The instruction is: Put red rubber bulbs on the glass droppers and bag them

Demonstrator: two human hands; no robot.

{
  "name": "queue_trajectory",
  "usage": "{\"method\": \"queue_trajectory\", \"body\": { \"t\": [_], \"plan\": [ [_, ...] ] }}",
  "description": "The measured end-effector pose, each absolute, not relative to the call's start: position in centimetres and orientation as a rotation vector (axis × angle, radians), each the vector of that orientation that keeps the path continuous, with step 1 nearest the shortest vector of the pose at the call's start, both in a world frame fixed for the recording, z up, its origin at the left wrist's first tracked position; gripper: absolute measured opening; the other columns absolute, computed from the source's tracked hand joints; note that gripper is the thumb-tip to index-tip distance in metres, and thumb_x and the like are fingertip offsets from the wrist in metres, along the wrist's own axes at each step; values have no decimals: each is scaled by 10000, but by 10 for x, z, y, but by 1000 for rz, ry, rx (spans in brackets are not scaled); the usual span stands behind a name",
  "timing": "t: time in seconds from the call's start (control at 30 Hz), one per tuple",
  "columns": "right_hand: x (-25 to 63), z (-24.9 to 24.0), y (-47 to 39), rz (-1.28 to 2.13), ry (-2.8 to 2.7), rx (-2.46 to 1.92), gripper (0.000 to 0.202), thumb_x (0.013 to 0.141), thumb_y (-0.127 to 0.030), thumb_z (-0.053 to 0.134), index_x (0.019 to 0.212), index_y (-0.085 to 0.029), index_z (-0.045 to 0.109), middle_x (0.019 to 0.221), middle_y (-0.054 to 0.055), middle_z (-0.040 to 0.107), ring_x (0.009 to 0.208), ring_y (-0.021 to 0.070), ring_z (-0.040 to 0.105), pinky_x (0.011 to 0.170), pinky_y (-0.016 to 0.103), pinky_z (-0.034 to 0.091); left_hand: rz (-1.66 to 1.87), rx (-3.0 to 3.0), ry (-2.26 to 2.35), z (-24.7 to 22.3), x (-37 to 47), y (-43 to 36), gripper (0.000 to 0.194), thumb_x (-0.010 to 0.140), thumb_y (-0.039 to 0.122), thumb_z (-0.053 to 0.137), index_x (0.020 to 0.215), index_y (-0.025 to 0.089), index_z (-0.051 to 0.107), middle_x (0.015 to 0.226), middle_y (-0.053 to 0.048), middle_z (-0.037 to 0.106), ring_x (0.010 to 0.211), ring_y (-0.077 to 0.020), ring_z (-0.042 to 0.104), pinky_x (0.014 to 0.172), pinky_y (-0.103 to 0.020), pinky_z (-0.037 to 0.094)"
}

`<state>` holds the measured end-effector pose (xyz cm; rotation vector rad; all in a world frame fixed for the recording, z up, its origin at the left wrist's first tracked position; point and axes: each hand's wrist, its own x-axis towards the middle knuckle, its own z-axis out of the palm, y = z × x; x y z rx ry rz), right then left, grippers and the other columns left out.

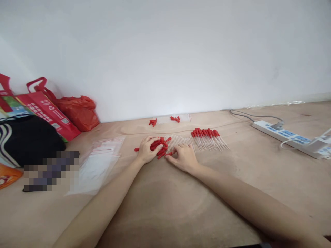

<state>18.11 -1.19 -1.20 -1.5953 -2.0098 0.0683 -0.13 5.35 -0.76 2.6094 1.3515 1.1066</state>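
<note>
Head view, the only one — left hand cupped over a loose pile of red bulbs, thumb apart from fingers; can't tell if pinched on any. Right hand curled at the near side of the clear tubes, a red bulb right at the thumb tip; can't tell if gripped. Hands near each other, not touching.

Bulbs: likely light, soft, rubbery, apt to roll. Take by the fat end. Tubes: probably light, stiff, slick, maybe brittle — can't tell glass from plastic. Hold by the thick end, spare the thin tips. Row of capped tubes just right, red ends away from the body.

Edges: wall behind, small clusters of bulbs near its foot. Power strip and cables off right, plastic bags beside the left forearm. Most room: tabletop between the forearms. Avoid sweeping right, into the row.
</note>
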Motion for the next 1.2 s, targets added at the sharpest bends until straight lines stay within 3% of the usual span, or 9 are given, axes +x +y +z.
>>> {"method": "queue_trajectory", "body": {
  "t": [0.17,0.33,0.57,0.77,0.93,1.2],
  "plan": [
    [159,-13,-6,119,-1964,-1683,334,717,-512,514,704,-181,547,781,49,621,796,207,531,707,340,273,934,2613,1475,5,16,66,245,807,339,480,939,193,627,1009,-44,588,968,-187,525,881,-319,388],
    [158,-15,-2,128,-2030,-1599,315,742,-494,517,744,-183,561,794,49,628,819,205,533,685,324,281,698,2629,1475,13,37,78,220,722,343,582,902,242,658,935,-16,643,893,-205,566,813,-318,409],
    [160,-17,1,141,-2067,-1518,204,748,-396,553,780,-196,577,811,35,626,838,193,519,678,311,285,679,2557,1570,6,42,87,122,693,299,596,769,217,645,802,-14,670,801,-219,590,764,-345,402],
    [164,-19,0,157,-2032,-1542,223,735,-401,562,832,-199,573,771,38,614,823,196,521,681,314,286,863,2536,1508,1,45,85,91,717,248,587,795,203,572,797,8,671,814,-205,598,865,-411,327],
    [170,-18,-4,131,-2032,-1535,214,732,-385,566,846,-204,570,769,29,616,806,191,519,677,309,280,1146,2493,1438,0,43,87,195,740,214,579,927,196,530,810,3,663,853,-186,589,837,-354,373],
    [222,-20,-12,-78,-2036,-1570,202,748,-384,540,807,-192,558,743,24,623,777,185,534,671,301,269,1616,2494,1328,2,27,66,206,832,214,446,1014,159,527,912,-72,577,905,-202,522,826,-356,406]
  ]
}}
